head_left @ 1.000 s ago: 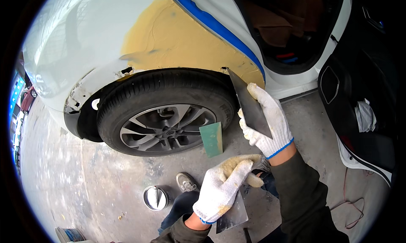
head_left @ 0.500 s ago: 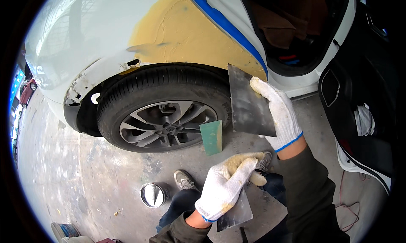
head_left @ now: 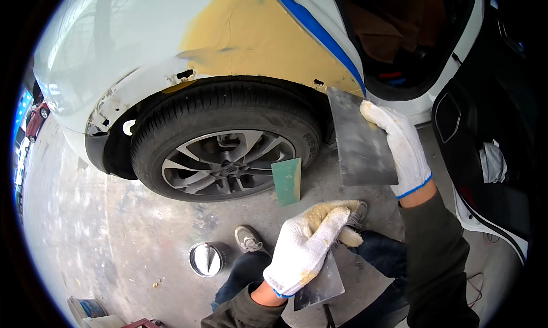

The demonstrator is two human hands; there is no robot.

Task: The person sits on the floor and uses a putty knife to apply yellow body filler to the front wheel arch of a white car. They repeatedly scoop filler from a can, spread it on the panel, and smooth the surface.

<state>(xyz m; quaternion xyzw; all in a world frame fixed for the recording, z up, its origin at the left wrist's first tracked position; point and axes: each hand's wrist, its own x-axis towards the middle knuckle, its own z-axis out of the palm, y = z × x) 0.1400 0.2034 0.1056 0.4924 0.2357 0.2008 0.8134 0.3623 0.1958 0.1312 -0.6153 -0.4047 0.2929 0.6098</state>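
Observation:
My right hand [head_left: 399, 142], in a white knit glove, grips a broad dark metal spreader [head_left: 365, 148], its thumb laid on the front face. The spreader's top edge overlaps the lower right corner of a tan filler patch [head_left: 251, 40] on the white car's fender; contact cannot be told. My left hand [head_left: 305, 245], gloved and smeared with tan filler, is closed lower down, nearer me. A grey metal scraper blade [head_left: 322, 285] sticks out beneath it; the part inside the fingers is hidden. A green flat spreader [head_left: 286, 181] stands upright by the tyre.
The car wheel [head_left: 225, 142] sits under the patched arch, with blue masking tape [head_left: 319, 28] along the door opening. An open car door [head_left: 485, 111] is at right. An open tin [head_left: 207, 259] stands by my shoe; buckets [head_left: 85, 308] are at lower left.
My right hand and its spreader have shifted right, uncovering a hole at the fender's lower edge. My left hand stays almost in place. The view has tilted slightly.

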